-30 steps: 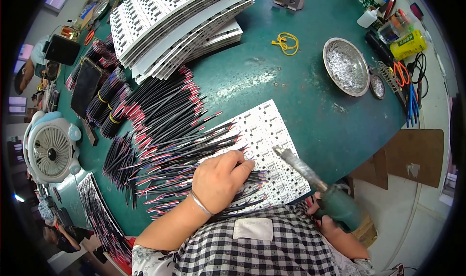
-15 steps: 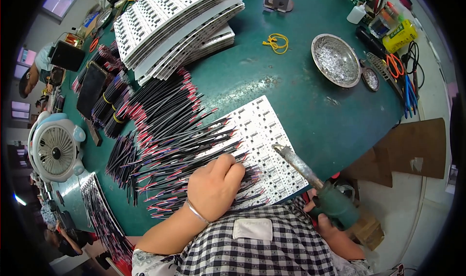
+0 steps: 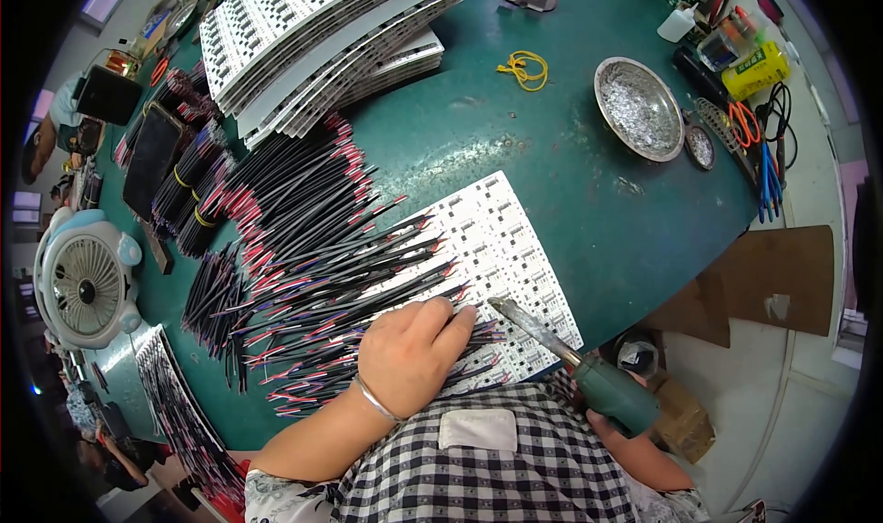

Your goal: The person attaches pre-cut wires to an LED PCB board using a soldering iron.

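left hand (image 3: 409, 353) flat, fingers together, pressing black-and-red wire leads (image 3: 313, 275) onto white rectangular led circuit panel (image 3: 501, 247) at near edge of green round table (image 3: 570, 183). fingertips (image 3: 460, 316) touching wires and panel. right hand (image 3: 635, 431) mostly hidden, clamped on green-handled soldering iron (image 3: 598, 385), metal tip just beside left fingertips, over panel. 1 panel under work, 1 iron. wires too many to count, fanned across table left of panel; a few bundles w/ yellow bands (image 3: 189, 196) further left. stack of white panels (image 3: 322, 35) at far side, count unclear. 1 round metal dish (image 3: 639, 109) w/ silvery scraps, 1 yellow rubber band loop (image 3: 524, 68), 1 white desk fan (image 3: 83, 284) at left.
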Action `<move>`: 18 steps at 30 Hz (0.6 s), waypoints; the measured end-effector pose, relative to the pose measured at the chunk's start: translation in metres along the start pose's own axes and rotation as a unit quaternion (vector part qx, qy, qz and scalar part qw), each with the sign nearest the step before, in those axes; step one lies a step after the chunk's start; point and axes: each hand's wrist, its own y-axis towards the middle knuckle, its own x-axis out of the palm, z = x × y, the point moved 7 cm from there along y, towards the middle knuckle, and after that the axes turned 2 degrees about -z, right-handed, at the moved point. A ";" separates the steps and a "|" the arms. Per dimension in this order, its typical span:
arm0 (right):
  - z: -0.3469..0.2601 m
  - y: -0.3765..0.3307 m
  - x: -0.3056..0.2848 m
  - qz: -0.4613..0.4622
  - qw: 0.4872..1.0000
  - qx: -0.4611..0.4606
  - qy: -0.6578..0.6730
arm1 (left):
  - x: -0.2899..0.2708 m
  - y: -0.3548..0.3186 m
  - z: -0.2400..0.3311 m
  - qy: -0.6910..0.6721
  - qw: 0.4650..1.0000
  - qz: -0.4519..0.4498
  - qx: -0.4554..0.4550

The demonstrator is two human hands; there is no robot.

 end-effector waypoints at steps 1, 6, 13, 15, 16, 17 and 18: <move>0.001 0.001 0.001 -0.008 1.000 0.018 0.007 | 0.002 0.000 -0.001 -0.005 1.000 -0.009 -0.001; -0.003 0.010 0.000 -0.012 0.998 -0.036 -0.041 | 0.002 -0.001 -0.002 -0.015 1.000 -0.005 -0.001; -0.012 0.011 0.002 -0.021 0.998 -0.055 0.026 | -0.001 0.003 -0.001 -0.002 1.000 -0.001 0.003; -0.001 0.007 0.004 -0.027 0.998 0.000 0.061 | -0.002 0.004 -0.001 -0.004 1.000 0.000 0.002; -0.001 0.006 0.004 -0.014 0.999 -0.032 0.041 | -0.002 0.004 -0.001 -0.006 1.000 0.001 0.001; -0.003 0.005 0.003 -0.002 0.998 -0.065 0.021 | -0.002 0.005 -0.001 -0.005 1.000 0.001 0.002; -0.003 0.004 0.005 -0.001 0.998 -0.065 0.021 | -0.002 0.004 -0.001 -0.008 1.000 0.006 0.002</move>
